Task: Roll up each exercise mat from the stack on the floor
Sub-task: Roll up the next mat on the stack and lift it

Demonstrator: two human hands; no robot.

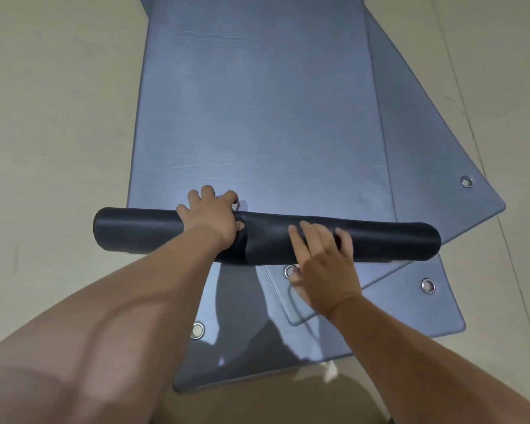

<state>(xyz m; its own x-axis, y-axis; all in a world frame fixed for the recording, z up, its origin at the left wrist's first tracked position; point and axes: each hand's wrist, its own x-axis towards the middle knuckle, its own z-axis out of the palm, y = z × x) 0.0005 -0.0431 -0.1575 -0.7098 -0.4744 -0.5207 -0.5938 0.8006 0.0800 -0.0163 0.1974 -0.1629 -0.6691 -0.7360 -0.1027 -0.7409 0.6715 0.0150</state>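
Observation:
A stack of grey-blue exercise mats [426, 307] lies fanned out on the floor. The top mat [257, 117] stretches flat away from me, and its near end is wound into a tight dark roll [380, 240] lying across the stack. My left hand [210, 218] presses on top of the roll left of its middle, fingers curled over the far side. My right hand [322, 258] rests flat on the roll's near side, fingers spread, thumb down by a metal eyelet [289, 270] of a lower mat.
Lower mats stick out at the right and toward me, each with metal eyelets [428, 285] near the corners. Beige floor [52, 117] surrounds the stack on both sides. A small white scrap [329, 373] lies at the stack's near edge.

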